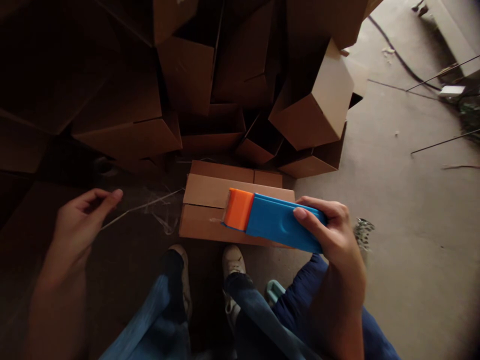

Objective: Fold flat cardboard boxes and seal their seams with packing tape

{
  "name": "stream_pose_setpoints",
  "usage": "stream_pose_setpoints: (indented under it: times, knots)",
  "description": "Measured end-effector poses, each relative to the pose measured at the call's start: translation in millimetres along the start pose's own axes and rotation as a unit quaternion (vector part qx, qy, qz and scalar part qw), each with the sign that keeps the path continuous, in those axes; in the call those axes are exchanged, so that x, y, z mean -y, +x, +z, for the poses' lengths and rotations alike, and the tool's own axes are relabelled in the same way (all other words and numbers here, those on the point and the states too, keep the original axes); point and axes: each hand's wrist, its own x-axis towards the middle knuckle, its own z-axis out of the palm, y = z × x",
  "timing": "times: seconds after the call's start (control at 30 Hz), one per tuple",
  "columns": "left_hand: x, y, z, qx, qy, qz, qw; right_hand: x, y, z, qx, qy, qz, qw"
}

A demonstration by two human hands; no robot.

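Observation:
My right hand (333,227) grips a blue tape dispenser (285,220) with an orange front end, thumb on its upper face. It is held above a closed cardboard box (202,220) on the floor, its orange end to the left over the top flaps. Off to the left, my left hand (84,220) has thumb and fingertips pinched together. Whatever lies between them, if anything, is too small to make out. A thin pale strand (140,206) runs from near this hand toward the box. Crumpled clear film (167,220) lies beside the box's left side.
Open cardboard boxes (225,130) are heaped beyond the closed box. My shoes (233,260) stand close to its near side. Dark blue fabric (300,287) is at lower right. A cable (401,60) and thin rods (442,142) lie across the floor at right.

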Motion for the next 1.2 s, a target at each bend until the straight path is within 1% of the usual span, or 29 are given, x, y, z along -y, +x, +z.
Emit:
stream_pose_setpoints:
  times: [0.1,0.23,0.3,0.43,0.5,0.73,0.9,1.07,1.2]
  knots:
    - [1.1,2.6,-2.4,-0.01,-0.008,-0.004,1.0,-0.5,-0.7,0.2,0.005,-0.001,-0.005,1.0]
    - [8.2,7.0,-3.6,0.0,0.006,0.008,1.0,-0.6,-1.4,0.4,0.003,-0.001,-0.008,1.0]
    - [8.3,5.9,-3.8,0.003,0.01,0.005,1.0,0.0,-1.6,0.1,0.003,0.0,-0.008,1.0]
    - [2.3,-0.2,-3.9,0.022,0.005,-0.054,0.998,2.6,-1.6,-0.6,0.008,-0.003,-0.006,1.0]
    - [1.6,-0.8,-3.5,0.026,0.011,-0.064,0.998,4.3,-1.3,0.0,0.011,-0.005,-0.005,1.0]
    - [11.8,6.9,-0.4,0.05,0.004,-0.062,0.997,6.3,-0.6,4.0,0.011,-0.003,-0.02,1.0]
    - [14.5,8.3,4.2,0.049,0.03,-0.047,0.997,7.3,-1.4,3.6,0.008,-0.004,-0.024,1.0]
    - [29.0,16.4,12.8,0.077,0.029,-0.036,0.996,7.7,-1.4,4.1,0.009,-0.001,-0.022,1.0]
    - [37.4,21.9,19.8,0.083,0.03,-0.03,0.996,8.2,-1.0,4.5,0.007,0.0,-0.024,1.0]
